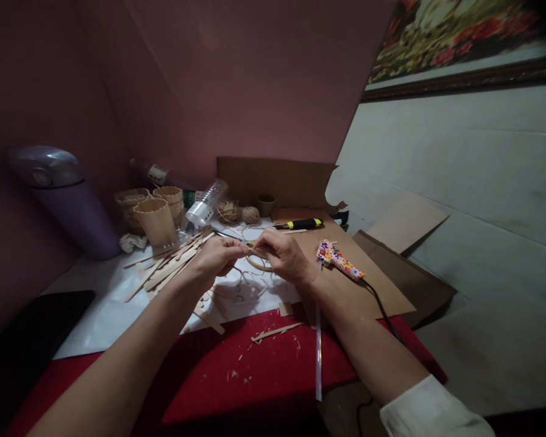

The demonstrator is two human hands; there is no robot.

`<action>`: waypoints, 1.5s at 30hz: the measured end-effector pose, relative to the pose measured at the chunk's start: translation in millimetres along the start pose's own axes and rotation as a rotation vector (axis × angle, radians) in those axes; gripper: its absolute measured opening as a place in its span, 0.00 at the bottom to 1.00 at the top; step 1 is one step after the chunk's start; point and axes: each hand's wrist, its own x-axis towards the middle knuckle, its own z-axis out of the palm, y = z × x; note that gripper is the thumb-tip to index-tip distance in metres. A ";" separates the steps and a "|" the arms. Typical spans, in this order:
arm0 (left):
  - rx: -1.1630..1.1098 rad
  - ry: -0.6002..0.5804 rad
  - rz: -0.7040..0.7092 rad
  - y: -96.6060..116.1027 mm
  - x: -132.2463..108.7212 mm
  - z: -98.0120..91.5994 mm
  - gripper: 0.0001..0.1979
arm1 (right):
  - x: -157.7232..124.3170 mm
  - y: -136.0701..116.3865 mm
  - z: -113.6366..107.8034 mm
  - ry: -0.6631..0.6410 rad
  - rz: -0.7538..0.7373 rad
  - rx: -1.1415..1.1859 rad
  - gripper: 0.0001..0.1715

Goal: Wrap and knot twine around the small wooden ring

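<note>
My left hand [221,255] and my right hand [284,255] meet over the middle of the table, fingertips almost touching. Both are closed in a pinch on a thin brownish strand that looks like twine [255,250]; its exact ends are hidden by the fingers. Just below them lies a round yellowish ring [258,262], partly covered by my right hand. Loose pale loops of twine spread over the white sheet [113,318] under the hands. To the left of my left hand is a pile of flat wooden craft sticks [175,267].
Behind stand wooden-stick cups [156,223], a clear plastic bottle [208,203] and twine balls [250,215]. A yellow-black cutter [304,224] and flowered glue gun [340,261] with cord lie on cardboard [382,291]. A glue stick [318,346] overhangs the red cloth [236,388]. A purple flask [73,200] stands left.
</note>
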 end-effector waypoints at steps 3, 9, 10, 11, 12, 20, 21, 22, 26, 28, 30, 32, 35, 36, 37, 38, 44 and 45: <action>-0.036 -0.018 -0.017 0.5 -0.3 -1.0 0.07 | -0.3 0.2 -1.0 -0.008 -0.001 0.013 0.10; -0.079 -0.057 -0.030 -1.2 0.1 -3.9 0.10 | -1.5 0.5 -2.2 -0.022 0.019 0.033 0.13; -0.089 -0.063 -0.035 -1.4 0.2 -4.3 0.10 | -1.5 0.5 -2.2 -0.018 0.021 0.037 0.13; -0.100 -0.069 -0.041 -1.4 0.2 -4.5 0.10 | -1.6 0.5 -2.0 -0.014 0.023 0.041 0.13; -0.110 -0.077 -0.049 -1.1 0.1 -4.6 0.10 | -1.5 0.6 -1.8 -0.008 0.025 0.047 0.13; -0.230 -0.154 -0.028 0.7 -2.1 -6.7 0.08 | 1.5 5.9 5.0 0.104 0.089 0.294 0.09; -0.239 -0.159 -0.025 0.3 -2.2 -7.2 0.08 | 1.8 6.6 5.9 0.112 0.119 0.325 0.08; -0.246 -0.157 -0.019 -0.1 -2.1 -7.6 0.07 | 1.9 7.0 6.8 0.116 0.151 0.351 0.07; -0.246 -0.120 0.002 -0.8 -0.6 -6.4 0.08 | 1.9 5.4 8.8 0.103 0.238 0.422 0.06; -0.238 -0.101 0.001 -0.4 0.0 -4.7 0.10 | 1.7 4.1 9.5 0.101 0.256 0.439 0.06; -0.235 -0.092 0.000 0.1 0.3 -3.5 0.10 | 1.7 4.7 10.5 0.103 0.270 0.448 0.05; -0.236 -0.084 0.002 0.2 0.4 -3.3 0.09 | 1.7 8.5 11.9 0.104 0.291 0.448 0.05; -0.239 -0.068 0.025 -0.9 1.3 -4.5 0.10 | 0.8 19.8 13.2 0.117 0.350 0.412 0.05; -0.236 -0.058 0.032 -1.5 2.0 -5.0 0.10 | 0.4 23.9 13.0 0.128 0.383 0.379 0.05; -0.230 -0.043 0.034 -2.2 2.7 -5.4 0.10 | -0.1 27.7 12.2 0.143 0.424 0.328 0.05; -0.222 -0.025 0.028 -2.9 3.5 -5.7 0.10 | -0.4 30.6 10.8 0.159 0.466 0.256 0.06; -0.174 0.050 0.004 -5.7 7.4 -5.6 0.10 | 1.9 20.7 -0.1 0.333 0.321 -0.139 0.08; -0.162 0.048 0.009 -6.0 7.5 -5.2 0.10 | 2.6 16.1 -0.1 0.326 0.275 -0.104 0.09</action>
